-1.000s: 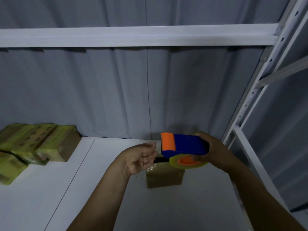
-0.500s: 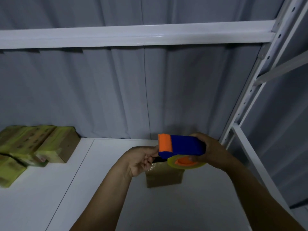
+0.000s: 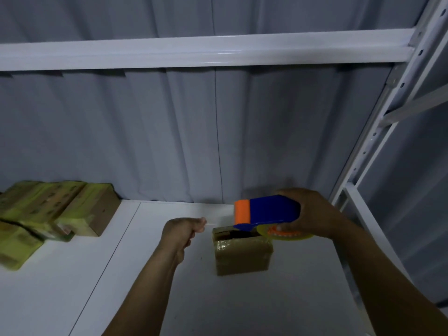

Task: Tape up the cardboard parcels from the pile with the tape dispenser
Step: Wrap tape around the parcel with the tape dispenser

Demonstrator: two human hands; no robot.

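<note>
Left hand (image 3: 184, 230): lower centre of the frame, fingers curled together and pinching the free end of a clear tape strip (image 3: 219, 223).
Change: half a second ago this hand was right against the mouth of the dispenser; it has now drawn away to the left, and a faint length of tape stretches across the gap.
Right hand (image 3: 312, 214): centre right, clamped round the blue body of the tape dispenser (image 3: 266, 210), which is held level in the air with its orange end pointing left.
Tape roll (image 3: 284, 235): yellowish, under the dispenser.
Parcel (image 3: 242, 253): small brown cardboard box just below the dispenser, on the white shelf (image 3: 97, 287). Its sides look glossy with tape; a dark gap shows on top.
Meaning for the task: a strip seems ready to be laid over that open top; neither hand touches the box.
Pile (image 3: 48, 212): parcels wrapped in yellow-green, far left, well apart from the hands.
Background: grey ribbed wall (image 3: 145, 141) and a white rack beam (image 3: 194, 52) across the upper frame.
</note>
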